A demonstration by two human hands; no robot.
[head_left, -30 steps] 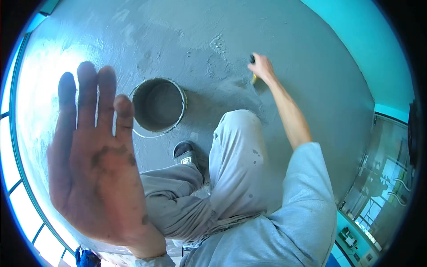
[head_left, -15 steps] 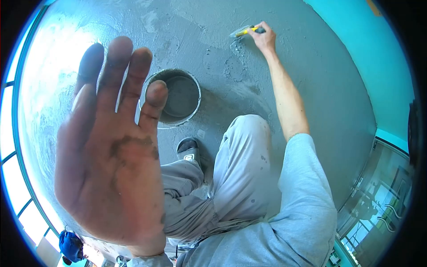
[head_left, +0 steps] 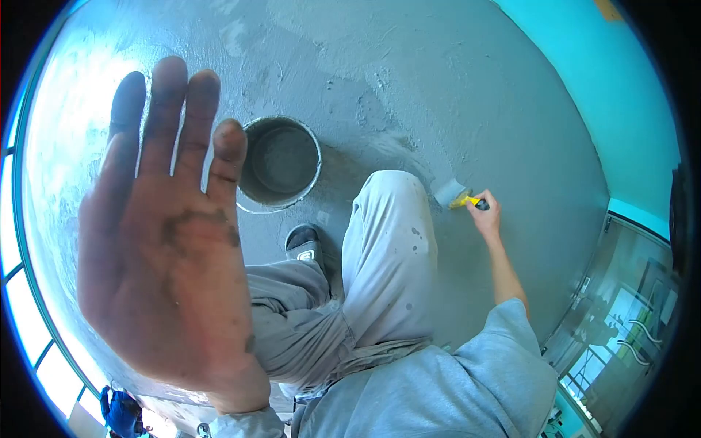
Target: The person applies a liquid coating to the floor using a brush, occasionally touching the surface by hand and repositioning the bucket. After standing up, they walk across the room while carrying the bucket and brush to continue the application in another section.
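My left hand (head_left: 171,241) is raised close to the camera, palm facing me, fingers stretched out and smudged with grey; it holds nothing. Low at the right, my right hand (head_left: 489,217) grips a putty knife (head_left: 448,192) by its yellow and black handle. The wide blade lies against the grey-coated floor (head_left: 409,80), beside my bent knee. A round bucket (head_left: 318,164) stands on the floor just right of my left fingertips, with grey material inside.
My slippered foot (head_left: 305,244) rests below the bucket. A turquoise wall (head_left: 584,80) borders the floor on the right, with a door (head_left: 613,321) lower down. Windows (head_left: 22,292) line the left side. Another person in blue (head_left: 120,412) is at the bottom left.
My right hand has brought the putty knife from the upper floor area down and right, nearer my knee. My left hand stays raised and appears slightly further left.
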